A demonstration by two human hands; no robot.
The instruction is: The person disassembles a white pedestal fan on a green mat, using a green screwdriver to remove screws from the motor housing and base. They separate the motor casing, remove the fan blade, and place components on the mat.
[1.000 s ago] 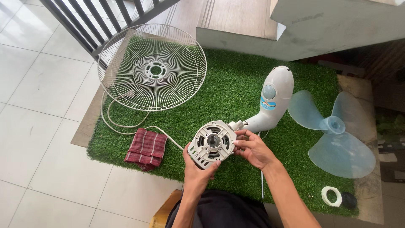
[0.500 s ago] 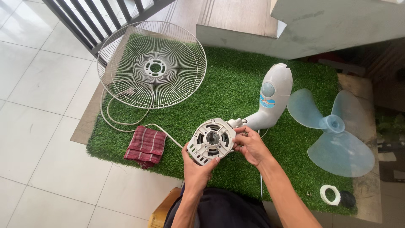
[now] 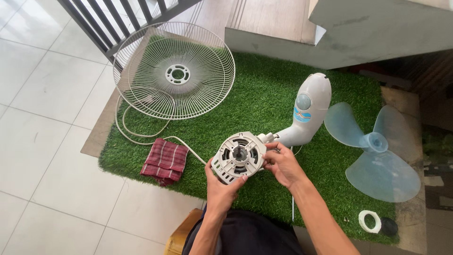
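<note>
A white round fan motor housing (image 3: 239, 157) with a grey hub is lifted over the green turf mat (image 3: 264, 101). My left hand (image 3: 221, 185) grips its lower left rim from below. My right hand (image 3: 281, 164) holds its right edge with the fingertips, close to the neck joining the white fan body (image 3: 304, 113), which lies on the mat pointing up and right.
Two white wire fan guards (image 3: 175, 71) lie stacked at the mat's top left, with a white cord (image 3: 141, 137) looping below them. A red checked cloth (image 3: 165, 160) lies left of my hands. Pale blue fan blades (image 3: 377, 151), a white ring (image 3: 369, 221) and a dark cap (image 3: 389, 226) sit right.
The motor housing and both hands stayed nearly in place; my right fingers shifted slightly along its right edge.
</note>
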